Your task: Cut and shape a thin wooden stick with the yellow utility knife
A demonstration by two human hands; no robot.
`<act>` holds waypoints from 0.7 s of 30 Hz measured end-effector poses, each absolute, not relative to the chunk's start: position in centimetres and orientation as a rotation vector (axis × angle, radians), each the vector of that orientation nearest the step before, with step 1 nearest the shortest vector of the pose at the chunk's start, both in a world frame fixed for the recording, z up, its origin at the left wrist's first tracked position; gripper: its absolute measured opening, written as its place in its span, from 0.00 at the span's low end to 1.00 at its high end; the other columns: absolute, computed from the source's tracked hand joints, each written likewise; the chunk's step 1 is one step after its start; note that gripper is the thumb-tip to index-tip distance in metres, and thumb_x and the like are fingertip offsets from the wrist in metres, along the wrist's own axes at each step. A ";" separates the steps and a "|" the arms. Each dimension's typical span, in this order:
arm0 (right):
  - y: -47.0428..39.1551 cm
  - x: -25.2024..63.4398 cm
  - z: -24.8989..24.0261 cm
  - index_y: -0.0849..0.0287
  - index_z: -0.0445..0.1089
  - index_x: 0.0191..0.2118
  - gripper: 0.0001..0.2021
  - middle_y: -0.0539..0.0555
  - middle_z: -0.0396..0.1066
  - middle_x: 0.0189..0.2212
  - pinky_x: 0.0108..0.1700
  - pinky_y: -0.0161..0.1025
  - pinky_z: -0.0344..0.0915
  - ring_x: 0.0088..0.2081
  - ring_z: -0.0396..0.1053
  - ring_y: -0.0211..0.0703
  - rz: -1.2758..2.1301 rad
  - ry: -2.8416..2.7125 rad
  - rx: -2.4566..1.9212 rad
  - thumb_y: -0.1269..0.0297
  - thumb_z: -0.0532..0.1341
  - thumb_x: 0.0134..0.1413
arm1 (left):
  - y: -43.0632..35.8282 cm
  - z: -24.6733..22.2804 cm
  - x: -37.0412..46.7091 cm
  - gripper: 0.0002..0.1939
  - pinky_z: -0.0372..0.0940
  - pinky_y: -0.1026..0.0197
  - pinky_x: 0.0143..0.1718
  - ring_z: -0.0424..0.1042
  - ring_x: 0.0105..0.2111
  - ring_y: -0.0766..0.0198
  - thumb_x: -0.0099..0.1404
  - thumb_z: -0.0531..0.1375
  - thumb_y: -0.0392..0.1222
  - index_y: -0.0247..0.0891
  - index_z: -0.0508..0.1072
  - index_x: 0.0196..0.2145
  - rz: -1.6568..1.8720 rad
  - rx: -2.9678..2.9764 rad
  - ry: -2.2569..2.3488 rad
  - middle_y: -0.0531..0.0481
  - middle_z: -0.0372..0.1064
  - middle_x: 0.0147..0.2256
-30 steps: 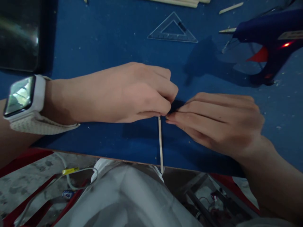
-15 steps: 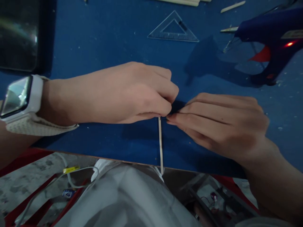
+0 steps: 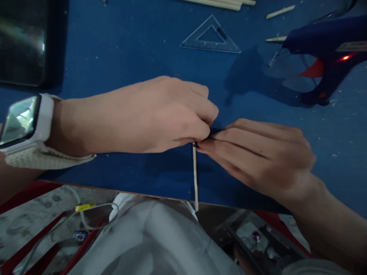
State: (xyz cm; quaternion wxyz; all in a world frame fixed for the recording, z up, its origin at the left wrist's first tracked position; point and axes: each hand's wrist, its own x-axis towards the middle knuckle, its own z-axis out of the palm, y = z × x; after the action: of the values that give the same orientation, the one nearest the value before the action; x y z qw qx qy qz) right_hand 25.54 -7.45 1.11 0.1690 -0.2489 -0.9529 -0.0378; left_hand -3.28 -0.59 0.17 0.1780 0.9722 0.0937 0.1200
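Over the table's near edge (image 3: 169, 197) juts a thin stick (image 3: 195, 179), its upper end pinched under the left hand's (image 3: 169, 114) curled fingers. Palm down, the right hand (image 3: 266, 156) reaches in from the side, fingertips nearly closed beside the stick.

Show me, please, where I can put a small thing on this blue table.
Bare tabletop lies between the black object and the clear triangle, beyond the left hand. It is crowded where this hand and the right hand meet near the thin stick, and at upper right around the glue gun.
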 end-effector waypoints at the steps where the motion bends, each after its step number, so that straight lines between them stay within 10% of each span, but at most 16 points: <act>1: -7.5 25.7 1.4 0.52 0.86 0.48 0.10 0.45 0.90 0.40 0.37 0.42 0.77 0.38 0.84 0.39 -0.103 -2.728 -0.713 0.65 0.70 0.90 | -0.5 0.2 -3.2 0.27 0.82 0.53 0.50 0.84 0.55 0.58 0.97 0.50 0.43 0.40 0.88 0.47 0.325 2.750 0.269 0.51 0.86 0.52; 6: -7.1 27.0 2.4 0.55 0.88 0.59 0.08 0.48 0.94 0.50 0.51 0.39 0.85 0.50 0.90 0.42 0.071 -2.765 -0.744 0.71 0.70 0.89 | -0.3 0.5 -3.3 0.37 0.85 0.49 0.58 0.85 0.57 0.58 1.00 0.40 0.49 0.43 0.89 0.50 0.233 2.726 0.315 0.54 0.86 0.59; 21: -7.5 26.8 2.1 0.55 0.89 0.53 0.09 0.45 0.94 0.45 0.40 0.41 0.77 0.44 0.89 0.39 0.140 -2.683 -0.781 0.78 0.75 0.82 | -0.6 0.6 -3.8 0.27 0.82 0.48 0.52 0.87 0.56 0.51 0.99 0.52 0.41 0.43 0.91 0.50 0.381 2.742 0.284 0.52 0.88 0.57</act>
State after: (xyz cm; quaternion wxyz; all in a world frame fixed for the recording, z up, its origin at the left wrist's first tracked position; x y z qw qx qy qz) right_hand 26.75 -7.46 2.13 0.1710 -0.2751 -0.9448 0.0493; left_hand -3.78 -0.63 0.62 0.1782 0.9696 0.1004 0.1346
